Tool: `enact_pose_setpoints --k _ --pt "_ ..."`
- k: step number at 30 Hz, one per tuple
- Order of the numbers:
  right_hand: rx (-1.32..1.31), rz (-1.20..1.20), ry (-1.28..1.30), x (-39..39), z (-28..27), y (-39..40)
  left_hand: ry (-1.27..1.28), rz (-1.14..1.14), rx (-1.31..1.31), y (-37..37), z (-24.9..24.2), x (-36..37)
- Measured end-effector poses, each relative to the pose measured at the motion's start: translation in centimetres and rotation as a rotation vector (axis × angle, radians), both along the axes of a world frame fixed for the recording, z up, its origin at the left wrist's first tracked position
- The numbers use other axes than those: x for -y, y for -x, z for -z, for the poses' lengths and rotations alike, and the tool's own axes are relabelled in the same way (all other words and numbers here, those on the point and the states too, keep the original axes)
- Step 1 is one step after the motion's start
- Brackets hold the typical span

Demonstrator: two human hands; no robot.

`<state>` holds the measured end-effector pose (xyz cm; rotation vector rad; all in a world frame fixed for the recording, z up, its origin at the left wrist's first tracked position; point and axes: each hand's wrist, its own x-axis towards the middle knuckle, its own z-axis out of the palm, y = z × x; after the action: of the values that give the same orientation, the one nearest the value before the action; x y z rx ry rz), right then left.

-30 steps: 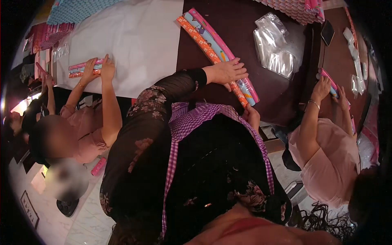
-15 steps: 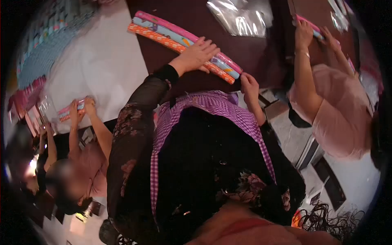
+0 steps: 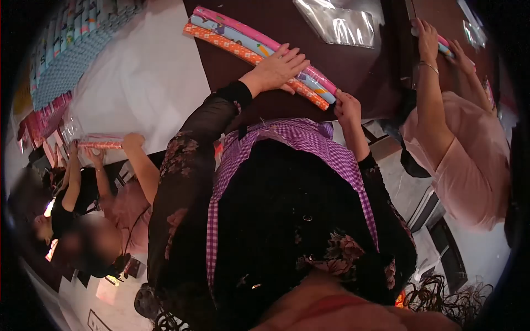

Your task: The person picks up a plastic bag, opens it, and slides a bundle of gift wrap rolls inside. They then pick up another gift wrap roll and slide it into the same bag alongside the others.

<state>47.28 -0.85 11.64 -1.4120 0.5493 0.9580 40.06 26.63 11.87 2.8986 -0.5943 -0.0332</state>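
Observation:
Three patterned paper rolls, pink (image 3: 237, 23), light blue (image 3: 225, 31) and orange (image 3: 218, 40), lie side by side on the dark brown table (image 3: 259, 107) and appear to have clear film around them. My left hand (image 3: 276, 69) rests across them right of their middle, fingers stretched over the pink roll and thumb on the near side. At the right end of the pink roll, my right hand (image 3: 348, 107) is closed in a pinch. What sits between its fingertips is too small to make out.
Shiny clear plastic sheets (image 3: 345, 27) lie at the table's far side. A white sheet (image 3: 143, 66) covers the surface to the left, beside stacked rolls (image 3: 66, 69). One co-worker on the right handles a roll (image 3: 444, 45); people on the left hold a bundle (image 3: 102, 142).
My right hand has risen slightly along the rolls' end to the pink roll, its fingers now pinched. My left hand stays on the rolls. On the left, a co-worker's bundle has turned level.

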Motion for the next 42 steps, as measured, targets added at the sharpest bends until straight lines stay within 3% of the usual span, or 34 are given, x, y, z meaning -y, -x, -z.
enact_pose_setpoints --k 7,10,14,19,24,36,42 --pt "-0.079 -0.031 0.057 -0.3 -0.2 -0.9 0.014 0.010 -0.001 0.1 0.1 -0.3" --pt "-0.034 -0.024 0.041 -0.3 -0.8 0.1 0.016 0.016 0.011 0.1 0.3 -0.2" --pt "0.290 -0.145 0.117 1.4 -0.8 2.9 0.014 0.012 0.051 0.2 0.4 -0.2" --pt "0.276 -0.191 0.091 0.5 -1.9 4.4 0.023 0.011 0.082 0.3 0.3 -0.3" --pt "0.159 -0.047 0.071 0.2 -0.7 3.7 0.004 0.013 0.072 0.3 0.0 -0.4" --pt "-0.137 -0.035 -0.061 0.5 -0.3 1.6 -0.008 0.020 0.056 0.4 0.0 -0.3" --pt "-0.113 -0.063 -0.057 0.7 0.2 1.6 0.032 0.028 0.046 0.4 0.8 -0.2"
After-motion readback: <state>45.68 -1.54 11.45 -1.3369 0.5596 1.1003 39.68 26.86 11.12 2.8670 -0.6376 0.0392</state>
